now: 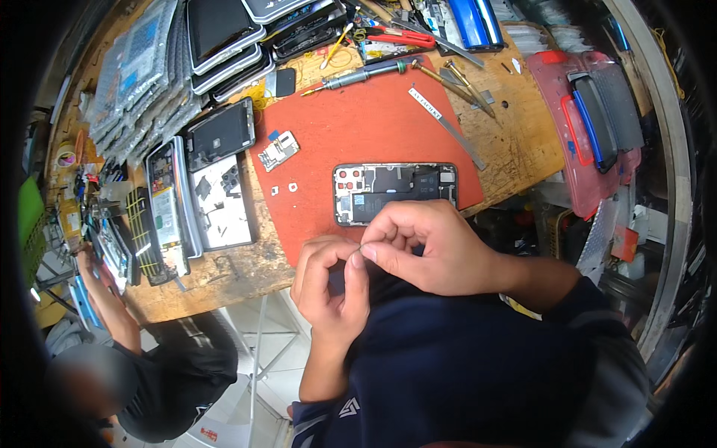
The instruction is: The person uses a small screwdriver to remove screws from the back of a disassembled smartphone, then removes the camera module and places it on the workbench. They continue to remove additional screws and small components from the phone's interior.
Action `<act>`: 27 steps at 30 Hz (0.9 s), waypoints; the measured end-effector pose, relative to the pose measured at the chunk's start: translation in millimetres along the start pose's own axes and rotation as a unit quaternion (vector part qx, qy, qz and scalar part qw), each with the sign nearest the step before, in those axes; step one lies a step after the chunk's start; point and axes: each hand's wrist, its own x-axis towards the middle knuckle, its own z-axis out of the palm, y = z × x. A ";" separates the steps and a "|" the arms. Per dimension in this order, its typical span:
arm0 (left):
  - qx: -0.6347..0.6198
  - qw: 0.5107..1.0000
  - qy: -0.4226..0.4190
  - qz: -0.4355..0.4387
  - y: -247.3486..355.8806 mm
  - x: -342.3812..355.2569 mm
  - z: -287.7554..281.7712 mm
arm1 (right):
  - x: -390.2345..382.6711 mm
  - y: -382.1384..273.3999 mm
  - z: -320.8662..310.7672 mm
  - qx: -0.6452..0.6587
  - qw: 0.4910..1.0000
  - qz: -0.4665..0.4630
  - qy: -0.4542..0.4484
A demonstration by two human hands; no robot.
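Note:
My left hand (328, 280) and my right hand (429, 250) meet fingertip to fingertip at the near edge of the red mat (314, 134). Both pinch at one spot; whatever is between the fingertips is too small to make out. Just beyond them lies an opened phone (392, 183), its battery and camera module exposed, its lower right part hidden by my right hand. A small phone circuit board (278, 151) rests on the mat to the left, with two tiny white pieces (293, 187) below it.
A screwdriver (355, 77), a flat metal blade (448, 127) and brass-coloured screwdrivers (455, 86) lie along the mat's far side. Red-handled pliers (403, 37) are behind. Stacked phone parts (149, 67) crowd the left. Another person's arm (112, 306) reaches in at lower left.

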 end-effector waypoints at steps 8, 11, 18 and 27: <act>-0.093 0.993 0.031 -0.062 5.3 -4.9 17.3 | 5.7 -7.8 -8.9 -0.086 0.993 -0.077 0.020; -0.073 0.992 0.074 -0.075 2.9 -1.7 22.6 | 18.3 -19.2 -26.9 -0.205 0.974 -0.098 -0.001; 0.185 0.979 0.067 0.057 -21.8 16.6 3.6 | 65.7 -17.3 -37.7 -0.447 0.874 -0.190 -0.001; 0.204 0.974 0.063 0.075 -28.5 16.1 4.7 | 64.0 -22.3 -26.8 -0.468 0.872 -0.142 0.006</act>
